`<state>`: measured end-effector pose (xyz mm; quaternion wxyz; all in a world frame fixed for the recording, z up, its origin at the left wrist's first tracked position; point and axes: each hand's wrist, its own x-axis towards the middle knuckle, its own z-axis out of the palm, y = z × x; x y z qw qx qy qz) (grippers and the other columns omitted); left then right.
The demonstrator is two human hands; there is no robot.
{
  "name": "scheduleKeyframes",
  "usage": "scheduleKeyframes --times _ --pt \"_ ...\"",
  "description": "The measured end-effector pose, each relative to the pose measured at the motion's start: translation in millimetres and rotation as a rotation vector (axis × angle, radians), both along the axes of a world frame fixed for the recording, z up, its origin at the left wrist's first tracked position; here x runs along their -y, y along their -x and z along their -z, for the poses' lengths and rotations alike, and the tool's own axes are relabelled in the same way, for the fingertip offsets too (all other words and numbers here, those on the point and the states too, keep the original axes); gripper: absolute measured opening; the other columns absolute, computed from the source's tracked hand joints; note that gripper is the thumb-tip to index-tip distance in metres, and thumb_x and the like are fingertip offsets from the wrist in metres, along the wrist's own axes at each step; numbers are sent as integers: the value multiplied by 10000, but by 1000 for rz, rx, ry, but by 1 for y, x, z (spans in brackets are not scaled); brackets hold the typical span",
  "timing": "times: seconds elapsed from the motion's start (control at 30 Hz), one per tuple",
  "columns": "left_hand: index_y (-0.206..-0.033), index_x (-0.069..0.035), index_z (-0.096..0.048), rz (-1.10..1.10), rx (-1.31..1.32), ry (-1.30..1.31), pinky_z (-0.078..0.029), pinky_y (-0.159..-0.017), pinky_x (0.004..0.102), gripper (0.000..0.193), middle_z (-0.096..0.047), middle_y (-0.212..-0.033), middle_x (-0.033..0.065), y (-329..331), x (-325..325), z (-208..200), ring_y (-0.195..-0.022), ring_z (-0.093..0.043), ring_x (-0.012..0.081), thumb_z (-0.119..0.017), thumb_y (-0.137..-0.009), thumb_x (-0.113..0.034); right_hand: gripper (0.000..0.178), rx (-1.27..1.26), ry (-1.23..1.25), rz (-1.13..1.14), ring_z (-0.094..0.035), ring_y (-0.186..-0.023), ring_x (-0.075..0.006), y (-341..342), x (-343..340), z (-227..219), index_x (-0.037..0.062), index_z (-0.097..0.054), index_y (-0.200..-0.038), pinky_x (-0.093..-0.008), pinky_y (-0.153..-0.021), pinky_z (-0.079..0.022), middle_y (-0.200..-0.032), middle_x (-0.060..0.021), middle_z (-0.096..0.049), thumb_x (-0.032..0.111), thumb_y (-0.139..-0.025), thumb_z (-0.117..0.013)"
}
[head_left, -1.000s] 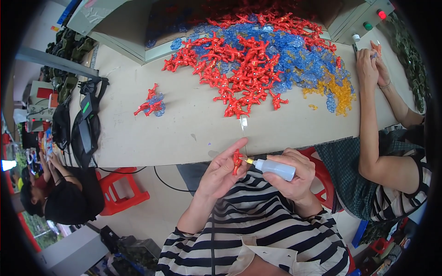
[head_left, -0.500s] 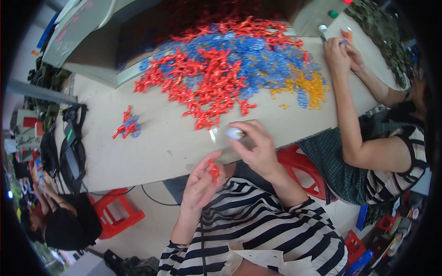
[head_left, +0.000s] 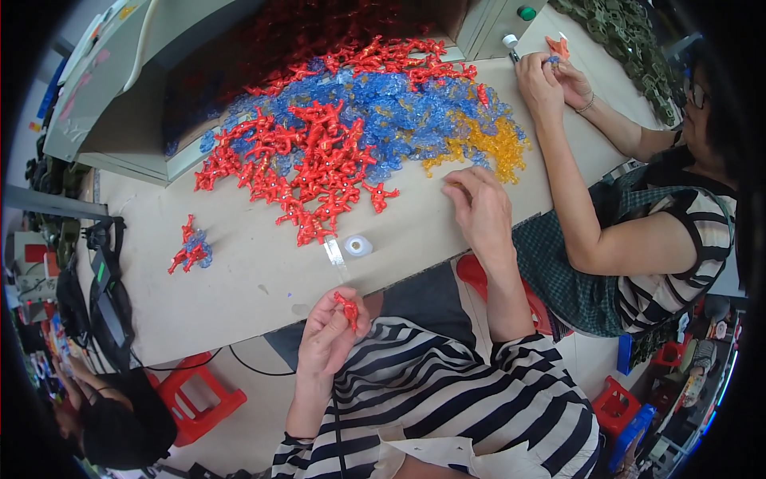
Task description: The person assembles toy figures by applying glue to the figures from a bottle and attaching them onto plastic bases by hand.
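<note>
My left hand (head_left: pixel 331 331) is near the table's front edge, its fingers closed on a small glossy red plastic figure (head_left: pixel 348 310). To the right, my right hand (head_left: pixel 483 209) hovers over the table just in front of a heap of small clear yellow pieces (head_left: pixel 499 148). Its thumb and fingertips are pinched together; what lies between them is too small to make out. Between my hands a small white bottle (head_left: pixel 358 246) stands on the table, beside a strip of clear tape (head_left: pixel 333 251). Behind it spreads a pile of red figures (head_left: pixel 315 172).
Clear blue pieces (head_left: pixel 383 108) fill the middle of the pile. A red figure with blue parts (head_left: pixel 190 249) lies apart at left. A grey cabinet (head_left: pixel 120 152) borders the table's back. On the right, a co-worker's hands (head_left: pixel 550 84) work close to a pen-like tool.
My right hand has let go of the white bottle, now on the table, and moved right toward the yellow pieces. My left hand keeps the red figure. The whole view has shifted somewhat.
</note>
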<state>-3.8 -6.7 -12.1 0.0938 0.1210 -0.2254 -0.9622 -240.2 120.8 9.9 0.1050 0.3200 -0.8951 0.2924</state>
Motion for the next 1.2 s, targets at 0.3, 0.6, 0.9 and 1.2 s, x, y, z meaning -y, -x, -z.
scheduleKeyframes --times 0.3,0.6,0.9,1.2 --pt "-1120 -27 -519 5 65 -2 -366 -637 274 279 -534 -842 100 1 -5 -4 -743 -495 171 -549 -878 -161 277 -117 244 -100 -551 -823 -272 16 33 -13 29 -622 -980 -352 -708 -456 -932 -130 -564 36 -706 -663" --pt "-1101 -20 -524 -14 67 16 -362 -638 276 269 -542 -856 99 -1 -4 -5 -741 -488 178 -555 -875 -163 128 418 538 -110 -562 -671 -122 -7 21 -18 4 -663 -889 -247 -605 -451 -791 -72 -621 22 -763 -650" --pt "-1095 -22 -493 -48 -36 -21 -425 -797 334 253 -555 -959 101 21 -16 -18 -915 -542 209 -530 -892 -167 236 1321 653 -358 -591 -668 -105 -83 -13 -17 -62 -563 -1066 -182 -483 -453 -799 -109 -610 16 -844 -549" --pt "-1111 -16 -488 -41 26 17 -451 -728 297 255 -556 -952 107 6 -16 -11 -849 -554 181 -528 -893 -142 302 1441 609 -620 -613 -756 -153 -88 -18 -10 -56 -492 -1145 -234 -607 -503 -925 -117 -586 -19 -847 -514"
